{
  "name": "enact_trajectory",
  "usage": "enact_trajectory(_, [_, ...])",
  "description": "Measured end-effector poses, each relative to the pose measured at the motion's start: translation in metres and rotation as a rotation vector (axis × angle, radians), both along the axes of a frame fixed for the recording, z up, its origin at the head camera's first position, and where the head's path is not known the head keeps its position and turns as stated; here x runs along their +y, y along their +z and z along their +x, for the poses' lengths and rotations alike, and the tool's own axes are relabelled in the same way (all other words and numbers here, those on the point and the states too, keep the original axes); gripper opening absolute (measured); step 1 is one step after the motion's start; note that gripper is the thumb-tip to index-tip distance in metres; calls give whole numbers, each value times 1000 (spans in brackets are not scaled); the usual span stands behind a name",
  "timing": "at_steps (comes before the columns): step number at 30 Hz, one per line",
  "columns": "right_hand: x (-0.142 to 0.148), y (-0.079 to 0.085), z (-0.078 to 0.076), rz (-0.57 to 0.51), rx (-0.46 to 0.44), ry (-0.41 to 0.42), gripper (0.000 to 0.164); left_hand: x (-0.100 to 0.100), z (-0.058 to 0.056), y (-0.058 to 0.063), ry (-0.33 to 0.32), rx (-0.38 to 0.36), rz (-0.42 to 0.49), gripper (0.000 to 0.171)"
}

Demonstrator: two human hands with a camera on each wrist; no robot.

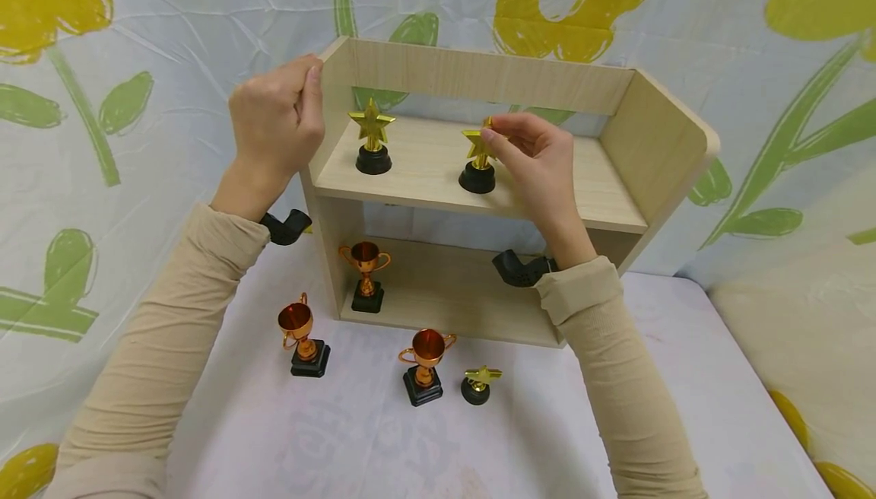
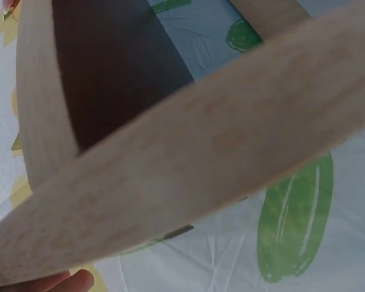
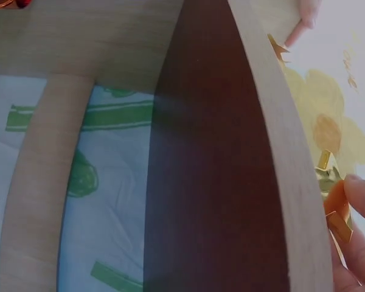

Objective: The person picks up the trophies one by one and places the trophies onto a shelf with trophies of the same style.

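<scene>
A wooden two-tier shelf (image 1: 479,73) stands in the middle of the head view. My left hand (image 1: 274,115) grips the front edge of its left side panel; in the left wrist view, fingertips (image 2: 79,281) show beside that panel. Between thumb and fingers, my right hand (image 1: 544,164) pinches the top of a gold star trophy (image 1: 477,176), whose black round base is at the upper board's front edge. The same star's gold points (image 3: 330,176) appear in the right wrist view. Another gold star trophy (image 1: 372,158) stands upright to the left on the upper board.
A bronze cup trophy (image 1: 367,297) stands at the lower tier's left. On the white tablecloth (image 1: 369,453) in front are two more bronze cups, one left (image 1: 310,358) and one central (image 1: 423,385), and a small gold star trophy (image 1: 476,390). A flowered cloth (image 1: 171,20) hangs behind.
</scene>
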State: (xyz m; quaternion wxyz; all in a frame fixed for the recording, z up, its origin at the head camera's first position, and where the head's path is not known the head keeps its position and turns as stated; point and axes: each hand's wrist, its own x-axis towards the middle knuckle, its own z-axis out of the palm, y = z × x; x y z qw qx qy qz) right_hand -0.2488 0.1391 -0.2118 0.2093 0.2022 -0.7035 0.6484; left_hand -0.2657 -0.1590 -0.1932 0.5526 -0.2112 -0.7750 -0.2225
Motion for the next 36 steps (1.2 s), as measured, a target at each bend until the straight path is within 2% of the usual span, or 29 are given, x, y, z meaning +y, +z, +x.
enact_trajectory(6, [-1, 1, 5, 19, 19, -1, 25, -1, 1, 0, -2, 4, 3, 35])
enact_trajectory(13, [5, 0, 14, 237, -24, -37, 48, -1, 1, 0, 6, 3, 6, 35])
enact_trajectory(17, [9, -3, 21, 291, -22, -36, 55, -1, 1, 0, 9, 5, 10, 35])
enact_trajectory(28, [16, -13, 42, 246, -19, -30, 54, 0, 0, -1, 5, 2, 0, 36])
enact_trajectory(36, [21, -24, 60, 133, 18, -13, 50, 1, 0, 0, -1, 10, 0, 36])
